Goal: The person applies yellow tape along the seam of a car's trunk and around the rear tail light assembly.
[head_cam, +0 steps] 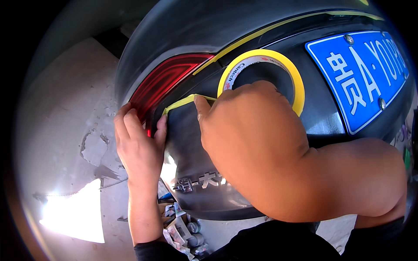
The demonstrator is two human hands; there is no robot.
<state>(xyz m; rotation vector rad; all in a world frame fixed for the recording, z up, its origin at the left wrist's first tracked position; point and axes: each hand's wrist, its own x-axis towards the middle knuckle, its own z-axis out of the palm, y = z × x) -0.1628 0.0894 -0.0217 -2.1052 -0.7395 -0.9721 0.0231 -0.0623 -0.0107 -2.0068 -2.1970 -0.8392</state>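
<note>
My right hand (251, 130) grips a roll of yellow masking tape (298, 81) at its lower left rim, against the dark rear panel of a car (186, 140). From the roll a strip of tape (181, 102) runs left to my left hand (140, 140), whose thumb presses the strip's end beside the red tail light (166, 73). The fingers of my left hand rest on the lamp's lower outer edge. More yellow tape (254, 35) lines the gap above the panel, from the lamp's tip to the upper right.
A blue licence plate (359, 78) is bolted on at the right. Metal lettering (202, 181) sits low on the panel. Cans (196, 239) and crumpled paper (178, 230) lie on the concrete floor (65, 130) below the car. Sunlight glares at the lower left.
</note>
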